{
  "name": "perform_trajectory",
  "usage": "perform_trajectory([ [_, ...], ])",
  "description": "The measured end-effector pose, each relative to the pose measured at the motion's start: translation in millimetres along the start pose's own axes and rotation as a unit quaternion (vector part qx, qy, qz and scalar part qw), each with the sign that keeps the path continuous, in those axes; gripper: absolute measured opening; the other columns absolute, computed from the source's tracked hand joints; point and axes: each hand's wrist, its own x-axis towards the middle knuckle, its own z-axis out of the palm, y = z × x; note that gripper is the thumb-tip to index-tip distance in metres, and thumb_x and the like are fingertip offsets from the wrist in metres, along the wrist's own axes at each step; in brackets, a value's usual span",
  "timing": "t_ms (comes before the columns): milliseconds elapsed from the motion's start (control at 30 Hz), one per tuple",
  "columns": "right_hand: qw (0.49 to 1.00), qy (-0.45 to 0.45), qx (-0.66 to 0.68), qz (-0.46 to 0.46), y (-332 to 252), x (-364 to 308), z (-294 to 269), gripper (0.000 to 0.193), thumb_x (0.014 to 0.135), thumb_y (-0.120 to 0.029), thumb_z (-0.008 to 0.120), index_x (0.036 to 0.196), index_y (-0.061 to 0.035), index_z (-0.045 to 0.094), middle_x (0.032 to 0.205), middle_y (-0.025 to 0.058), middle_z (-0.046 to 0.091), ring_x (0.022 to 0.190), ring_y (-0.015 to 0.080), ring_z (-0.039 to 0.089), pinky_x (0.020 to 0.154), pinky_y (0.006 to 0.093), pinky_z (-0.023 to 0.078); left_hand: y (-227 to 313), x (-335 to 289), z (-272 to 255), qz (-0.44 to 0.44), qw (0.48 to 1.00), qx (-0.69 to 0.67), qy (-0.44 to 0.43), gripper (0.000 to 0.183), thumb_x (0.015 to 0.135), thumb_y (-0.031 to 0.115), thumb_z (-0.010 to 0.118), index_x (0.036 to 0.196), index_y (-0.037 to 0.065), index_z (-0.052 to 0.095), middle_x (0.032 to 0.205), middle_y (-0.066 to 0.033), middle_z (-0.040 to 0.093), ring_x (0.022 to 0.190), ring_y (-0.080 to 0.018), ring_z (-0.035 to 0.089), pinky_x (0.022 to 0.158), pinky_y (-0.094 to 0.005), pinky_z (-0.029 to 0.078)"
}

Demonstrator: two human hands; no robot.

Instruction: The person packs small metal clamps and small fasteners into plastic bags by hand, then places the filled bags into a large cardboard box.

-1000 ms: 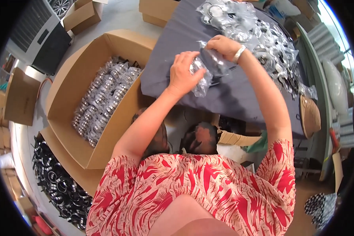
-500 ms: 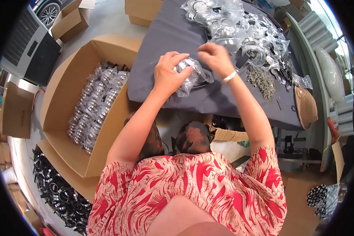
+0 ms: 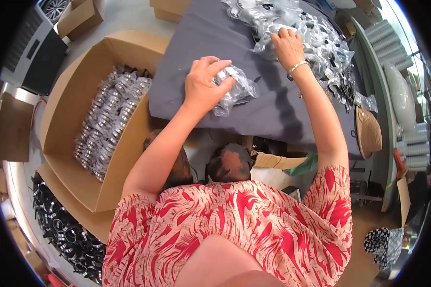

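My left hand [image 3: 205,85] is closed around a clear plastic bag [image 3: 232,93] near the front of the grey-covered table [image 3: 187,43]. Shiny metal parts show through the film, and the bag rests on the cloth. Farther away, my right hand [image 3: 288,49] reaches into a pile of clear bags with metal and black parts [image 3: 316,45]. Its fingers curl down among the bags, and the fingertips and whatever they grip are hidden.
Left of the table stands an open cardboard box [image 3: 62,124] with rows of bagged metal rings [image 3: 112,119]. Black clamp-like parts [image 3: 69,234] lie heaped below it. A straw hat [image 3: 368,131] hangs at the table's right corner.
My right hand has moved away from the left hand's bag, up and right to the bag pile. The left hand keeps its hold on its bag. The view has shifted slightly.
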Motion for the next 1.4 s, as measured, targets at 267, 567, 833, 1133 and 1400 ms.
perform_trajectory([
  [267,0.963,-0.145,0.225,0.0,5.9,1.8,-33.6,0.028,0.072,-0.014,0.062,0.096,-0.0087,0.05,0.077,0.0135,0.06,0.076,0.0292,0.06,0.069,0.0392,0.042,5.1,-2.8,-5.0,-0.02,1.0,-0.002,0.003,0.033,0.061,0.019,0.071,0.093,0.013,0.066,0.093,-0.0051,0.058,0.085,-0.024,0.054,0.073,-0.0332,0.047],
  [567,0.889,-0.415,0.19,-0.028,-26.1,81.8,-60.3,0.022,0.056,-0.018,0.064,0.063,0.0024,0.063,0.061,0.0171,0.06,0.055,0.0276,0.058,0.056,0.0363,0.047,4.8,1.7,-3.6,-0.022,1.0,-0.003,0.005,0.031,0.062,0.019,0.07,0.092,0.012,0.066,0.092,-0.0046,0.058,0.085,-0.0229,0.054,0.074,-0.0329,0.046],
  [833,0.711,-0.479,0.497,0.135,-61.6,77.8,-24.0,0.037,0.065,-0.026,0.066,0.085,0.0043,0.063,0.074,0.0112,0.062,0.062,0.0182,0.055,0.056,0.0322,0.045,6.6,2.1,-1.5,-0.02,1.0,0.0,0.007,0.031,0.063,0.014,0.071,0.093,0.01,0.065,0.093,-0.0058,0.059,0.087,-0.0234,0.055,0.075,-0.0328,0.046],
  [1133,0.658,-0.21,0.712,0.126,-83.4,-8.8,-26.6,0.034,0.088,-0.029,0.052,0.1,0.0019,0.058,0.083,0.0057,0.061,0.075,0.0093,0.051,0.069,0.0278,0.044,5.0,-0.8,1.4,-0.011,0.999,0.037,0.031,0.035,0.06,0.018,0.07,0.094,0.013,0.064,0.092,-0.0057,0.057,0.084,-0.0251,0.054,0.073,-0.0347,0.046],
  [1400,0.696,-0.059,0.689,0.194,-121.6,-25.9,-34.8,0.043,0.088,-0.033,0.046,0.107,0.005,0.051,0.099,0.0212,0.057,0.09,0.0288,0.057,0.078,0.0346,0.044,19.4,17.7,-11.7,-0.031,0.979,0.152,-0.134,0.049,0.064,0.023,0.065,0.112,0.02,0.06,0.098,-0.0053,0.058,0.089,-0.0251,0.055,0.076,-0.0352,0.047],
])
